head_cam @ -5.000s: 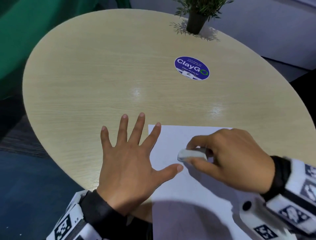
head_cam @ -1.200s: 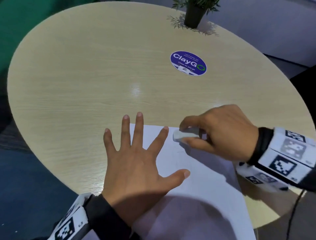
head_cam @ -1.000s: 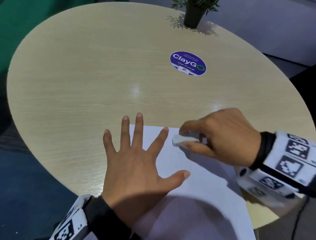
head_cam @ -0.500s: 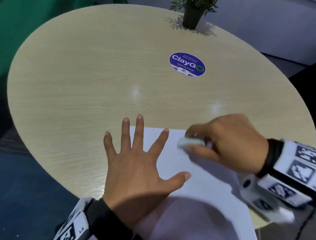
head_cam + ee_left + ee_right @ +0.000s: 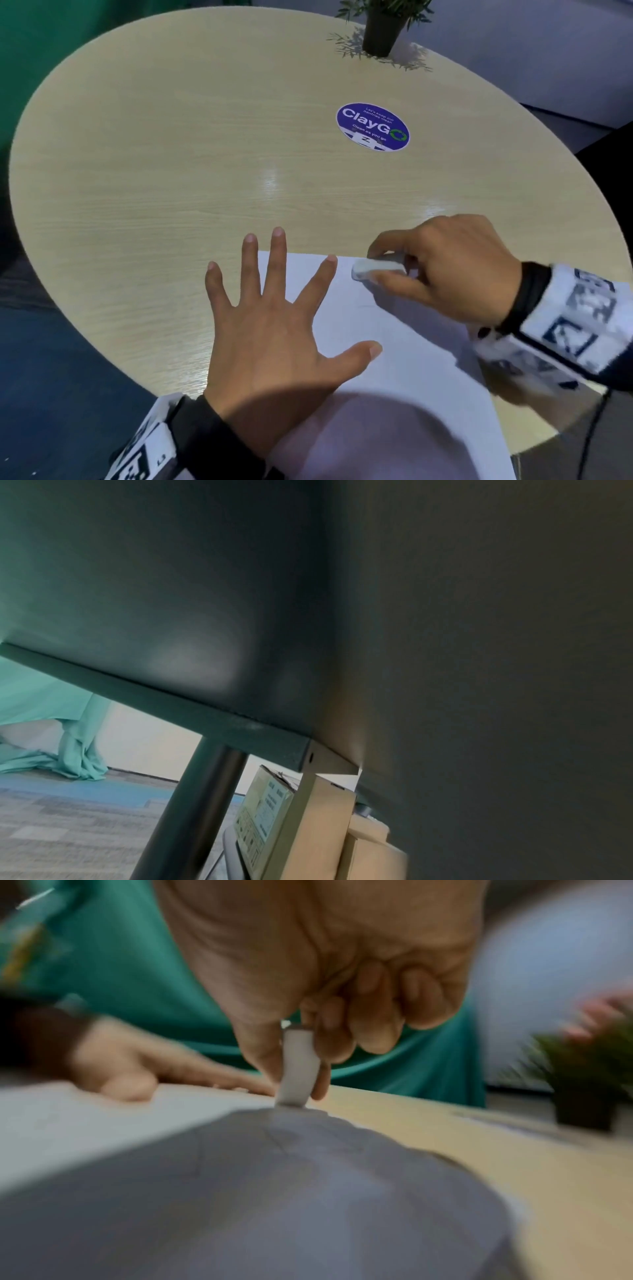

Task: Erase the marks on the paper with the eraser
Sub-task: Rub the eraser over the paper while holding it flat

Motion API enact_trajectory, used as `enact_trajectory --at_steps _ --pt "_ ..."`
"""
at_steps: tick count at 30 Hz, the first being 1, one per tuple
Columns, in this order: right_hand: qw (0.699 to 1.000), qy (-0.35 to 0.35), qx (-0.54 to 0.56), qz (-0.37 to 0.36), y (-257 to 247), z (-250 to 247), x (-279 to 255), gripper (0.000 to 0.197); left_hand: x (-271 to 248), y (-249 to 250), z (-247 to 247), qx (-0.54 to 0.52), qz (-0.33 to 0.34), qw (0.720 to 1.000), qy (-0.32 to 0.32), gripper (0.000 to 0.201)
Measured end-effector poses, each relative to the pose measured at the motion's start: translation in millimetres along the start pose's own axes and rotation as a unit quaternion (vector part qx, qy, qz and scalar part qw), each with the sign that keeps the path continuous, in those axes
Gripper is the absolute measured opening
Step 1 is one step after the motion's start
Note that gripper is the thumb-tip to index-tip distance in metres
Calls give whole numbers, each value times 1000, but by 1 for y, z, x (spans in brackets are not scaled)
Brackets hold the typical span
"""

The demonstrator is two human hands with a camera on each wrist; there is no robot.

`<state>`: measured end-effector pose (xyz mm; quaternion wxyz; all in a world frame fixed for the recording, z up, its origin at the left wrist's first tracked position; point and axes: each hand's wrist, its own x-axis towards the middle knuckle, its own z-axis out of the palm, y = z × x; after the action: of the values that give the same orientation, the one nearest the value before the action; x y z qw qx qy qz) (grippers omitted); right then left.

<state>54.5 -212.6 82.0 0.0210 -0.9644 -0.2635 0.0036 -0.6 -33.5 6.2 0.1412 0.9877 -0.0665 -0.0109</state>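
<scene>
The desk is a big oval of pale wood grain, and it takes up most of what I see. Under it, the left wrist view shows only its dark underside and a round leg, with cardboard boxes on the floor beside it. A green cloth hangs beyond the far left edge.

The paper lies at the near edge of the desk, a plain white sheet with its far edge running just past the fingertips of both hands. A shadow covers its near part. Faint thin pencil lines show on it in the right wrist view, just this side of the eraser.

The left hand lies flat with its fingers spread wide, thumb and first finger on the paper, the outer fingers on bare wood. It grasps nothing, only presses down.

The right hand is curled, pinching the eraser between thumb and fingers. Both wrists wear bands with black-and-white square markers.

A small potted plant stands at the far edge of the desk. Nearer the middle sits a round purple sticker reading "ClayGo".

The eraser is a small white block, held on edge with its lower end touching the paper near the far edge, just beside the left first fingertip.
</scene>
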Motion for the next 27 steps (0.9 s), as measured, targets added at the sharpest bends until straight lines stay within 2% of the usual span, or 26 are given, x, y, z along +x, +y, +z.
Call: enact_trajectory --at_steps 4,7,11,15,18,21,25,27 --pt "999 -47 -9 -11 -6 2 -12 30 1 0 0 -1 -1 1000 4 91" --pt "999 0 -17 40 4 1 -7 30 1 0 0 2 1 1000 0 92" --pt "999 -38 -11 12 -4 2 -13 31 0 -1 0 -1 2 1000 3 92" --pt "999 -8 -19 42 -1 -1 -11 37 0 -1 0 4 3 1000 1 91" --pt "999 -44 -16 14 -9 1 -16 34 1 0 1 3 2 1000 6 90" --pt "999 -5 -13 44 -4 -1 -14 39 1 -1 1 4 0 1000 4 92" --pt "998 -55 -22 26 -13 1 -21 34 1 0 1 5 3 1000 5 89" --pt "997 -32 -18 62 -6 -2 -17 35 2 0 0 7 2 1000 1 91"
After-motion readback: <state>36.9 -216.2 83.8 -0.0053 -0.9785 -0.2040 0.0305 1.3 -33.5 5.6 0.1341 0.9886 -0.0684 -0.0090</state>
